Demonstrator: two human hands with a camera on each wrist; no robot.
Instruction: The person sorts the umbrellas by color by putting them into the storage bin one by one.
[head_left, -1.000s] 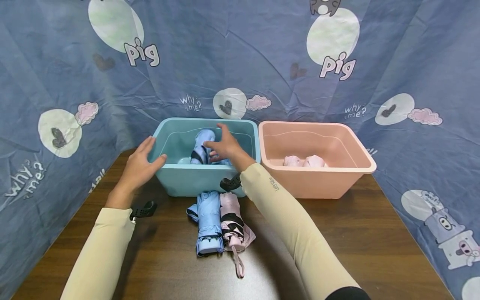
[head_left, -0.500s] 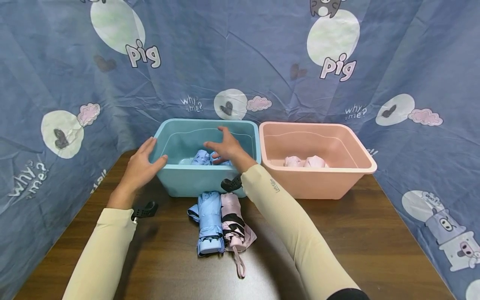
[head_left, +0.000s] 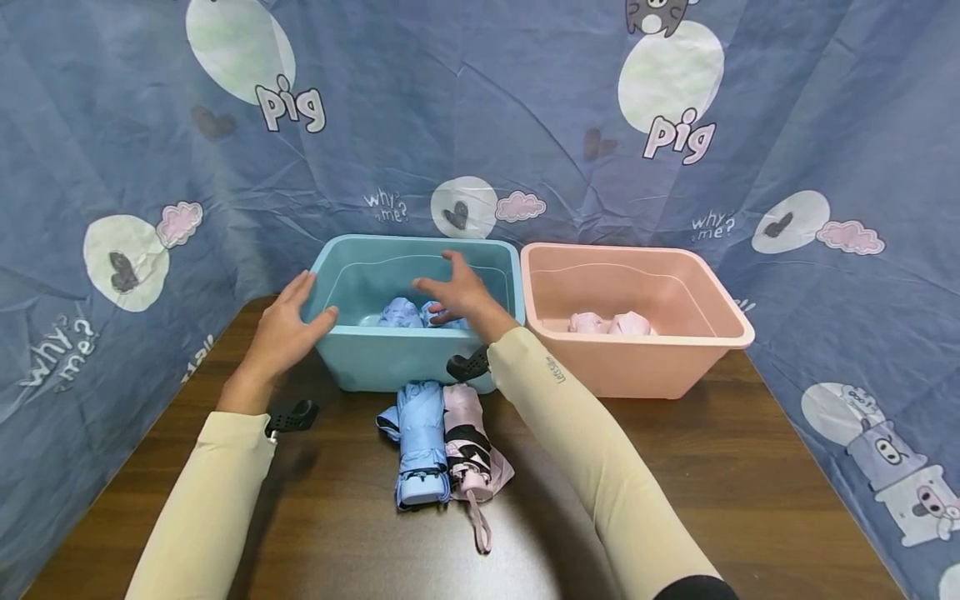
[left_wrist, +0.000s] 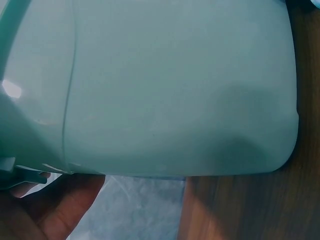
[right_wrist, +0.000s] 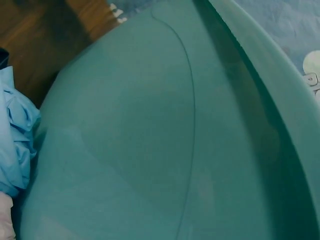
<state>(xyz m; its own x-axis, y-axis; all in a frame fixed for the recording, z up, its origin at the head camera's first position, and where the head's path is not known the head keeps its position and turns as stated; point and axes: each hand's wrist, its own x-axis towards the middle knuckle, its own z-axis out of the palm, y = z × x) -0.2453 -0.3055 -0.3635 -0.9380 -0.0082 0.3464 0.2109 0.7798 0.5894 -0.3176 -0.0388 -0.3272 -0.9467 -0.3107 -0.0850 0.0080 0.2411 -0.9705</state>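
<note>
My left hand (head_left: 283,332) rests against the left end of the teal bin (head_left: 397,360), thumb near the front rim and fingers along the side. In the left wrist view its fingers (left_wrist: 70,205) lie against the bin's outer wall. Above the bin's right half hovers my right hand (head_left: 463,296), fingers spread, holding nothing. Below it inside are a folded light blue umbrella (head_left: 401,313) and a second blue bundle (head_left: 435,313), both partly hidden by the front wall. On the table lie a folded blue umbrella (head_left: 422,442) and a folded pink umbrella (head_left: 467,437), side by side.
A pink bin (head_left: 630,367) stands right beside the teal one and contains pink rolled bundles (head_left: 628,323). Both bins sit at the back of a brown wooden table (head_left: 712,483). A blue printed cloth (head_left: 570,100) hangs behind.
A blue umbrella standing tilted by my right hand has dropped down into the teal bin. My right hand stays spread above, shifted only slightly. My left hand has hardly moved.
</note>
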